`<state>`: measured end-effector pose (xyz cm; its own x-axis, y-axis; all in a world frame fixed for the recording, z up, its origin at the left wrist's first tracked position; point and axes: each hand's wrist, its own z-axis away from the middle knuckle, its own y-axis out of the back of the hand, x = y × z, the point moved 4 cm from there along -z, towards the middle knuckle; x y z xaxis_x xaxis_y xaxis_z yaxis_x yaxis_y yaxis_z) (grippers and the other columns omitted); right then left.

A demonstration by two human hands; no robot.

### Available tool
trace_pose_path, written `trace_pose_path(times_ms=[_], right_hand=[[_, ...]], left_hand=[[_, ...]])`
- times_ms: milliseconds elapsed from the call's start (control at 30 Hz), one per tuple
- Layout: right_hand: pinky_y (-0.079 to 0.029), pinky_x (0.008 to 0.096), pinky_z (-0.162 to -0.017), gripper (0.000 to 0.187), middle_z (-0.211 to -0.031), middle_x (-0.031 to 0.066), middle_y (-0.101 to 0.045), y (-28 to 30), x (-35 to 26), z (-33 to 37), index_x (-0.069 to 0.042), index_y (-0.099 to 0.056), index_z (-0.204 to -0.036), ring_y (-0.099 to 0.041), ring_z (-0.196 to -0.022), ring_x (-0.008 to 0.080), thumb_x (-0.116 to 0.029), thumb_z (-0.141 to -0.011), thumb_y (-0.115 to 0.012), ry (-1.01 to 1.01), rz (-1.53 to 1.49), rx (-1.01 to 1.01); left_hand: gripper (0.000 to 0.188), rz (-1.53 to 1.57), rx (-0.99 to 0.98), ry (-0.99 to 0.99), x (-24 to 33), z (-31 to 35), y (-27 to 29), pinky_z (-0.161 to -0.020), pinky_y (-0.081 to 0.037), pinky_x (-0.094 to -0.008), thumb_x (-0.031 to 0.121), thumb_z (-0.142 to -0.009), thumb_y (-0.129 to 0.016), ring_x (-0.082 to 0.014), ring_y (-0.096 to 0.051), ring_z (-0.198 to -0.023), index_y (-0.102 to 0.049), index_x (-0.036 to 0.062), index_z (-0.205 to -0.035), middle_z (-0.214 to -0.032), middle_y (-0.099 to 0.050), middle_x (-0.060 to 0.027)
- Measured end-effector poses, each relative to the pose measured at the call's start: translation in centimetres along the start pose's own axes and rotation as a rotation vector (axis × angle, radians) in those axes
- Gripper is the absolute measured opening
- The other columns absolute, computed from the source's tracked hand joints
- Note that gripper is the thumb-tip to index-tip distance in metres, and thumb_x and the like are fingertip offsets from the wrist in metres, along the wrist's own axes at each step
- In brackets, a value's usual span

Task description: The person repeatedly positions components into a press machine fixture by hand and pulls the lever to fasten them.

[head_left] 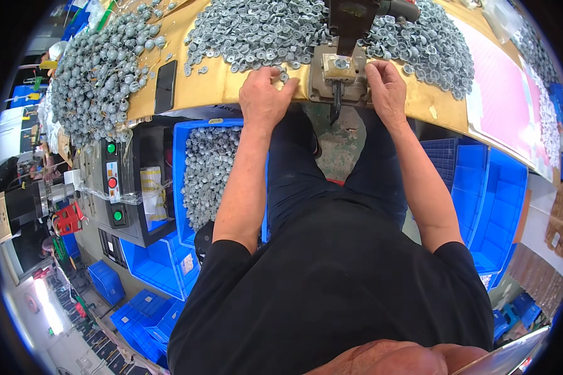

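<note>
My left hand is at the table's front edge, left of a small bench press. Its thumb and forefinger close around a small round grey plastic part. Just right of the press's metal base is my right hand, its fingers curled together near the fixture. Whatever those fingers may hold is hidden. A pale block with a grey piece in its middle sits under the press head. Loose grey parts form a heap behind my left hand and another heap behind my right.
A black phone lies on the yellow tabletop, beside a pile of grey ball-shaped parts. A blue crate of grey parts stands below, left of my legs. Blue bins are at right. A control box has green and red buttons.
</note>
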<state>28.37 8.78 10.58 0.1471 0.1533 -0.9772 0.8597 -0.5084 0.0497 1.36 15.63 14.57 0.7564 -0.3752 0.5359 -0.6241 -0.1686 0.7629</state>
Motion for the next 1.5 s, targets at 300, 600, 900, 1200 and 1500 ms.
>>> trace_pose_path(times_ms=[300,600,900,1200,1500], right_hand=[[-0.050,0.0278,-0.065,0.045,-0.083,0.0026,-0.067,-1.2,-2.7,-0.4,0.000,-0.068,-0.112,-0.060,-0.071,0.0102,-0.036,-0.089,-0.080,-0.109,0.248,-0.034],[-0.054,0.0388,-0.081,0.071,-0.096,0.0155,-0.070,-1.7,-3.9,-1.5,0.002,-0.060,-0.122,-0.069,-0.087,0.0269,-0.053,-0.079,-0.078,-0.225,0.516,-0.089],[-0.054,0.0387,-0.083,0.072,-0.099,0.0157,-0.070,-1.6,-3.2,-1.5,0.004,-0.061,-0.122,-0.069,-0.090,0.0270,-0.051,-0.079,-0.079,-0.214,0.507,-0.067],[-0.055,0.0381,-0.085,0.074,-0.101,0.0157,-0.070,-1.6,-2.7,-1.8,0.003,-0.061,-0.123,-0.069,-0.092,0.0265,-0.051,-0.076,-0.082,-0.282,0.435,-0.058],[-0.055,0.0379,-0.081,0.072,-0.099,0.0158,-0.072,-1.4,-2.6,-1.6,0.003,-0.062,-0.122,-0.070,-0.090,0.0257,-0.050,-0.078,-0.083,-0.232,0.473,-0.050]], left_hand=[[0.026,-0.012,-0.009,-0.091,-1.4,0.8,0.3,-0.083,-0.054,-0.0447,0.024,-0.084,-0.080,-0.0331,-0.068,-0.090,-0.076,0.0049,-0.101,-0.093,-0.070,-0.0148],[0.028,0.069,-0.133,-0.002,-2.4,-0.8,1.4,-0.082,-0.054,-0.0464,0.030,-0.093,-0.072,-0.0367,-0.069,-0.089,-0.077,0.0033,-0.095,-0.095,-0.072,-0.0187],[0.031,0.070,-0.140,0.069,-3.7,-0.8,2.0,-0.085,-0.055,-0.0446,0.027,-0.089,-0.074,-0.0342,-0.070,-0.093,-0.074,0.0025,-0.108,-0.098,-0.072,-0.0177],[0.023,0.058,-0.119,0.053,-3.7,-1.2,1.4,-0.084,-0.055,-0.0429,0.020,-0.088,-0.075,-0.0316,-0.069,-0.090,-0.074,0.0032,-0.103,-0.097,-0.071,-0.0146],[0.016,0.389,-0.177,-0.277,6.3,-3.7,-0.9,-0.075,-0.054,-0.0379,0.015,-0.091,-0.073,-0.0270,-0.068,-0.084,-0.074,0.0027,-0.102,-0.096,-0.071,-0.0137]])
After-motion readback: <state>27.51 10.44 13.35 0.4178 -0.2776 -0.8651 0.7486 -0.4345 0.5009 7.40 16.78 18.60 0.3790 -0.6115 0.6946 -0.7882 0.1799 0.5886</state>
